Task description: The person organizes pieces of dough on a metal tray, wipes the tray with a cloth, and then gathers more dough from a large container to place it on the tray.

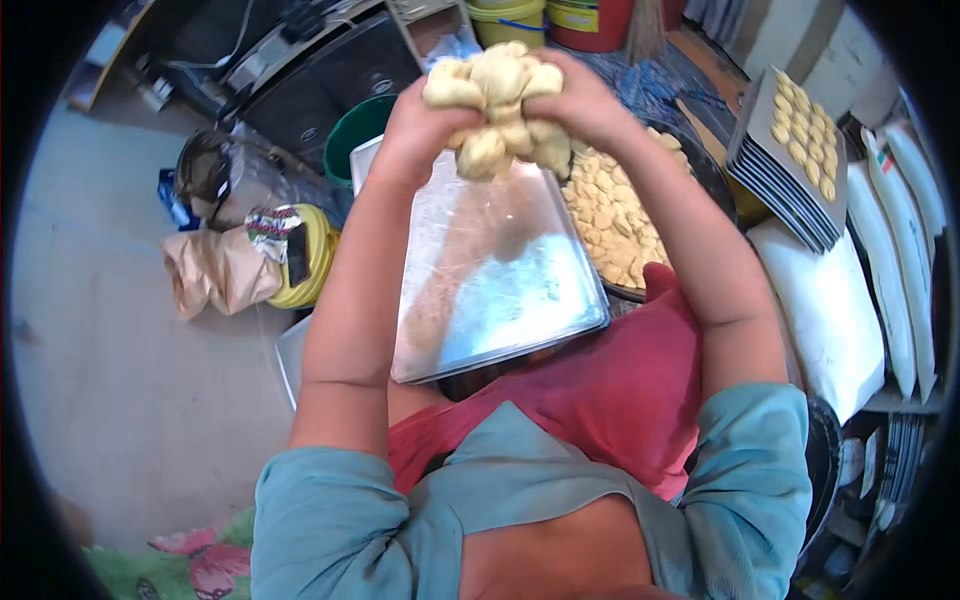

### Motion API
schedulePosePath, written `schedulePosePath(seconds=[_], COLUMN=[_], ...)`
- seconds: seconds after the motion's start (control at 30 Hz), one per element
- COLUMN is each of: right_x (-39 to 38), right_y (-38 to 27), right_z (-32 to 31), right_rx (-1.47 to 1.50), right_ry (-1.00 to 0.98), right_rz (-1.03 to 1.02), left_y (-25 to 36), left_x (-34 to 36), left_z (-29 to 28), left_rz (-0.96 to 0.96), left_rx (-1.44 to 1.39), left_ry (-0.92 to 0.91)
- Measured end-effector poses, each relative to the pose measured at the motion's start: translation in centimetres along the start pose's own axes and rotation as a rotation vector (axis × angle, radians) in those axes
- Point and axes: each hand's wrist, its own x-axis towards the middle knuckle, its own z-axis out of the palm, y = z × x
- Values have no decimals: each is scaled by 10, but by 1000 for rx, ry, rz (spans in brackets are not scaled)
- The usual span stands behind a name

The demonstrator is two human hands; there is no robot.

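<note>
A lumpy bunch of pale dough pieces (495,78) is held up above a shiny flat metal tray (500,290). My left hand (420,130) grips it from the left and my right hand (575,105) grips it from the right, both with fingers wrapped into the dough and partly hidden by it. A large dark round pan (725,190) heaped with similar small dough pieces (615,225) sits right of the tray, partly behind my right forearm. The shiny tray lies in front of my body, with a red cloth (610,400) between.
Stacked dark trays with shaped pieces (805,135) stand at right, on white sacks (820,330). At left are a paper bag (215,270), a yellow round container (310,275) and a black bucket (200,160). A green tub (355,130) and yellow buckets (505,22) are farther back.
</note>
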Motion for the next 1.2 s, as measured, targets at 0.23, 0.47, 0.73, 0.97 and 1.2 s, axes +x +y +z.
schedulePosePath(seconds=[0.23, 0.47, 0.73, 0.97, 1.2], right_x=[-34, 19, 53, 136, 135], right_y=[60, 19, 88, 125, 143], right_z=[128, 95, 175, 170, 191], right_rx=[-835, -782, -1087, -525, -834], right_ry=[-688, -750, -645, -436, -381], right_rz=[77, 246, 185, 240, 260], left_y=[-122, -93, -139, -173, -191], left_x=[-112, -116, -65, -15, -5], left_z=[-104, -147, -171, -208, -193], left_rz=[-258, -425, -382, -72, -9], left_rx=[946, 136, -51, 713, 634], left_ry=[-24, -219, 271, 377, 651])
